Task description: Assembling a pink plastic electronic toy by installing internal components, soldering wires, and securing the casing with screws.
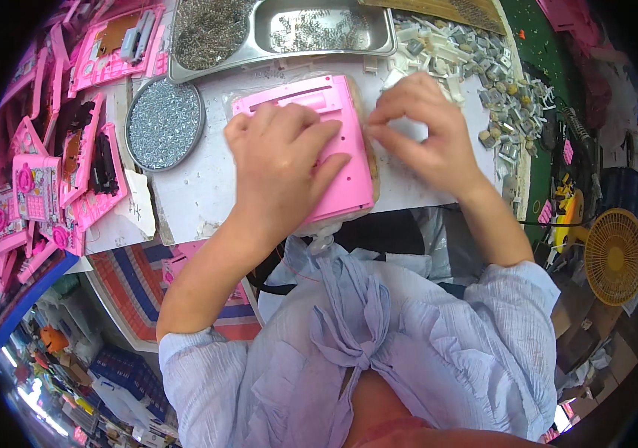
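A pink plastic casing (352, 183) with small screw holes lies on a padded rest at the middle of the white table. My left hand (278, 153) rests on top of it, thumb and fingers apart and bent, pressing on its surface. Beside the casing's right edge, my right hand (423, 131) has thumb and forefinger pinched together. Whatever sits between those fingertips is too small to make out.
Left of the casing stands a round dish of small silver screws (164, 123). A metal tray (324, 52) with small springs is at the back. Pink casings (39, 187) pile up at far left, small metal and white parts (498, 97) at right. A yellow fan (616, 256) stands farther right.
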A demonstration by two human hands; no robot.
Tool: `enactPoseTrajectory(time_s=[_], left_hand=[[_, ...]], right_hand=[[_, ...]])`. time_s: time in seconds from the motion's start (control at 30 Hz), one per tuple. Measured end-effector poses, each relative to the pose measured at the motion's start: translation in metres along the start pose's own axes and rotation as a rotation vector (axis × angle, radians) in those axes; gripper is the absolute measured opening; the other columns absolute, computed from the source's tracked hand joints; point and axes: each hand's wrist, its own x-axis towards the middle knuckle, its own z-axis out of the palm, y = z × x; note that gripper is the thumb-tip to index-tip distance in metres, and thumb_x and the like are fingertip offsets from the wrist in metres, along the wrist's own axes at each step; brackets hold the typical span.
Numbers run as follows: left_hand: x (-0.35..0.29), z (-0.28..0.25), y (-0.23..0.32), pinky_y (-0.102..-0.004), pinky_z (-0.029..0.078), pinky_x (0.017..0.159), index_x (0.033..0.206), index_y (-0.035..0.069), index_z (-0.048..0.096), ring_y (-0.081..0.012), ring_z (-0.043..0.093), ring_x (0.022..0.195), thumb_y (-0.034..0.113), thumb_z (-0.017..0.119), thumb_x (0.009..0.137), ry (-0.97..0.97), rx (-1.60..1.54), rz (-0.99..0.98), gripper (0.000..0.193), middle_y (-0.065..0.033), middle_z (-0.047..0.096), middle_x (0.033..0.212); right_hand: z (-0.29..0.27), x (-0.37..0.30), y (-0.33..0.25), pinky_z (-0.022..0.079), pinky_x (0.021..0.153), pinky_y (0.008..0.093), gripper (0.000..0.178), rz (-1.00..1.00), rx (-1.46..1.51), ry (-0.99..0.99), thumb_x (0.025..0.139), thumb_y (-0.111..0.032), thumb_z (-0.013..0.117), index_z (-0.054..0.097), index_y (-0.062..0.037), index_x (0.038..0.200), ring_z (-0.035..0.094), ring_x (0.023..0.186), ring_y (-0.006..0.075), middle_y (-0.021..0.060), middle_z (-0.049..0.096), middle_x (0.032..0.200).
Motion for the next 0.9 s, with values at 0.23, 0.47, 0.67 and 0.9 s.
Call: enactPoseTrajectory(time_s=[0.23, 0.47, 0.67, 0.9], left_hand=[[-0.05, -0.068, -0.121, -0.0404, 0.046, 0.083, 0.101, 0.009, 0.075, -0.0252, 0.064, 0.09, 0.027, 0.078, 0.085, 0.234, 0.199, -0.48, 0.023, -0.0067, 0.071, 0.101], [-0.071, -0.062, -0.148, -0.0414, 0.041, 0.089, 0.102, 0.012, 0.075, -0.0237, 0.066, 0.096, 0.03, 0.075, 0.088, 0.095, 0.457, -0.42, 0.023, -0.0038, 0.071, 0.1], [-0.068, -0.062, -0.151, -0.0402, 0.042, 0.087, 0.102, 0.011, 0.075, -0.0226, 0.067, 0.096, 0.029, 0.075, 0.088, 0.064, 0.439, -0.484, 0.023, -0.0037, 0.071, 0.099], [-0.069, -0.062, -0.149, -0.0404, 0.042, 0.087, 0.102, 0.01, 0.075, -0.0231, 0.068, 0.094, 0.028, 0.075, 0.088, 0.085, 0.393, -0.486, 0.023, -0.0044, 0.071, 0.099]], right_hand=[[0.017, -0.033, -0.013, 0.046, 0.082, 0.0351, 0.015, 0.083, 0.109, -0.032, 0.075, -0.004, 0.08, 0.075, -0.0067, 0.089, 0.058, 0.091, 0.0242, 0.0046, 0.068, 0.09], [0.023, -0.041, -0.015, 0.046, 0.082, 0.0342, 0.018, 0.097, 0.071, -0.059, 0.074, -0.004, 0.081, 0.076, -0.008, 0.091, 0.056, 0.092, 0.0238, 0.0035, 0.069, 0.092], [0.027, -0.042, -0.015, 0.046, 0.08, 0.0347, 0.02, 0.037, 0.022, -0.07, 0.073, -0.006, 0.083, 0.076, -0.0087, 0.092, 0.056, 0.092, 0.0248, 0.0035, 0.068, 0.093], [0.028, -0.039, -0.015, 0.047, 0.078, 0.0356, 0.023, -0.085, -0.108, -0.096, 0.071, -0.006, 0.084, 0.075, -0.0083, 0.091, 0.056, 0.091, 0.0267, 0.0041, 0.067, 0.093]])
